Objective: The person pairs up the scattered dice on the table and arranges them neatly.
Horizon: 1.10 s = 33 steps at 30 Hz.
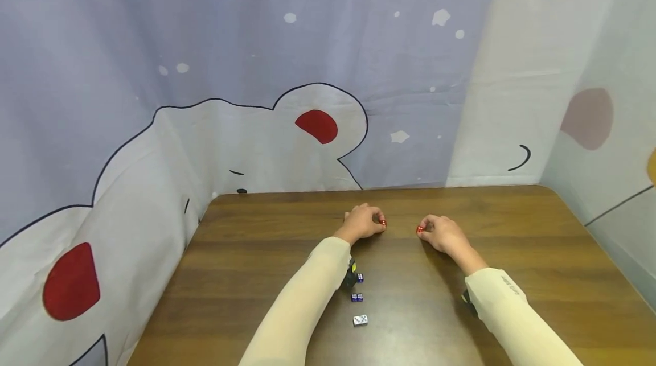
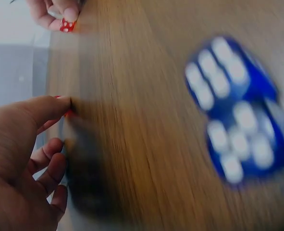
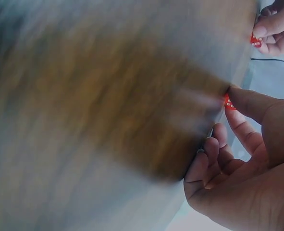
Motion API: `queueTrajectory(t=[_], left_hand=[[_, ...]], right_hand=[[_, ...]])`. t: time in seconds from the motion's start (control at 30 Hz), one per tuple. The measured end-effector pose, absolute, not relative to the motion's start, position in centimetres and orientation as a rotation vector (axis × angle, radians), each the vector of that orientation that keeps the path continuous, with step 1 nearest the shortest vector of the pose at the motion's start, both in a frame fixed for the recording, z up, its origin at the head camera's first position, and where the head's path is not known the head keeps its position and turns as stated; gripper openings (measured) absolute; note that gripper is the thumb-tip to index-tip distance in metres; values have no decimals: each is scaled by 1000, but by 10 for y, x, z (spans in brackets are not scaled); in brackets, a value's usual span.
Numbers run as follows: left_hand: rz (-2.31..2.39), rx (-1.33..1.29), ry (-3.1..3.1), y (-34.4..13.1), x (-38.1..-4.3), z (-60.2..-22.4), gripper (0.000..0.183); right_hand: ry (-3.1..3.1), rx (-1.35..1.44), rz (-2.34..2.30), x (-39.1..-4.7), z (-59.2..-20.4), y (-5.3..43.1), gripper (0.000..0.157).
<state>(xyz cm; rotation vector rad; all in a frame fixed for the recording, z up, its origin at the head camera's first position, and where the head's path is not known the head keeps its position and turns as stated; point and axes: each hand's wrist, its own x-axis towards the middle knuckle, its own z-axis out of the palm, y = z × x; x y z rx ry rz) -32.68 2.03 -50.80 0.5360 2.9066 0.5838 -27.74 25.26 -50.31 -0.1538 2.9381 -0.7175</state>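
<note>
My left hand [image 1: 363, 222] pinches a red die [image 1: 382, 222] between thumb and index finger, near the back of the wooden table. To its right, my right hand [image 1: 445, 234] pinches another red die [image 1: 420, 229] the same way. A short gap separates the two dice. In the left wrist view the left thumb largely hides its red die [image 2: 68, 113], while the other fingers are loosely bent. White pips show on the right hand's red die [image 3: 229, 102] in the right wrist view.
Nearer the front of the table [image 1: 246, 275], a pair of blue dice [image 1: 357, 297] sits side by side. In front of them lies a pair of white dice [image 1: 360, 320]. Another blue die [image 1: 360, 278] shows beside the left wrist camera. A patterned curtain [image 1: 410, 98] borders the back edge.
</note>
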Motion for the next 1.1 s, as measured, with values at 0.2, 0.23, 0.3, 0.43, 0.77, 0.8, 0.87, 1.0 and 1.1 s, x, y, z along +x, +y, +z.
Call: queueTrajectory(t=[0.2,0.23,0.3,0.43,0.77,0.8,0.87,1.0,1.1], left_hand=[[582,539,2898,-4,-324,-511,13],[585,543,2898,-8,-323,-511,13],[588,547,2894,-15,-320,-511,13],[586,552,2894,-29,-314,-512,14],[583,578,2923,-60,-294,-514,12],[581,585,2928,-63,-292,-514,11],[579,593,2932,-67,-287,-515,11],[567,597,2933,-76,-279,-514,12],[549,597,2936,-79,-274,-513,12]], right_hand=[[2933,-187,-727,-275,-502,241,18],[2936,-195,-729,-275,-502,239,18],[2943,-215,-728,-274,-502,233,18],[2949,-243,-717,-272,-502,221,17],[2949,-289,-651,-267,-500,194,16],[2949,-303,-652,-266,-499,191,16],[2947,-322,-653,-264,-499,186,14],[2949,-361,-646,-262,-499,177,14],[2951,-375,-640,-261,-500,171,15]])
